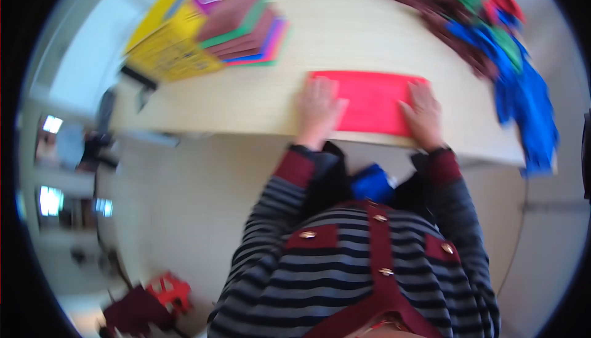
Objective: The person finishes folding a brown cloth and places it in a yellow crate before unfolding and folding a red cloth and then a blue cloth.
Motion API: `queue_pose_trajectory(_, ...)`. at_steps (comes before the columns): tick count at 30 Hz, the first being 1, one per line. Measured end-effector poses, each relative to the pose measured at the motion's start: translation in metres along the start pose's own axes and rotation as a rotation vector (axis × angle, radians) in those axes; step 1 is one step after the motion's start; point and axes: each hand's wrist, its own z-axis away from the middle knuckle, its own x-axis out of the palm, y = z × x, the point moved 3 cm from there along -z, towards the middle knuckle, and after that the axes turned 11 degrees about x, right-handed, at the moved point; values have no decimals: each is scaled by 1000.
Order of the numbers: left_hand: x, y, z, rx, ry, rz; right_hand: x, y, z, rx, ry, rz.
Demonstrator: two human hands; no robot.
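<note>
A red folded piece of fabric lies flat near the front edge of the table. On its left end rests my left hand, palm down with the fingers stretched away from me. My right hand lies the same way over its right end. Neither hand grips the fabric; both press flat on it. Blur keeps the finer detail of the fingers and cloth from showing.
A stack of folded fabrics in brown, green, blue and red leans by a yellow box at the far left. Crumpled blue, green, brown and red fabrics heap at the right, hanging over the table's edge. Something blue shows below the table.
</note>
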Motion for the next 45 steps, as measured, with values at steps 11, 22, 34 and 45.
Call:
queue_pose_trajectory(11, -17, 8, -5, -244, -49, 75, 6, 16, 5, 111, -173, 185)
queue_pose_trajectory(22, 20, 77, -35, 123, -86, 182, 41, -82, -20, -151, -288, -214)
queue_pose_trajectory(34, 7, 39, -26, 65, 135, 19, 8, 15, -12, -28, -146, 236)
queue_pose_trajectory(45, -5, -14, -31, -189, -138, 52, -6, 47, -1, 168, -57, 125)
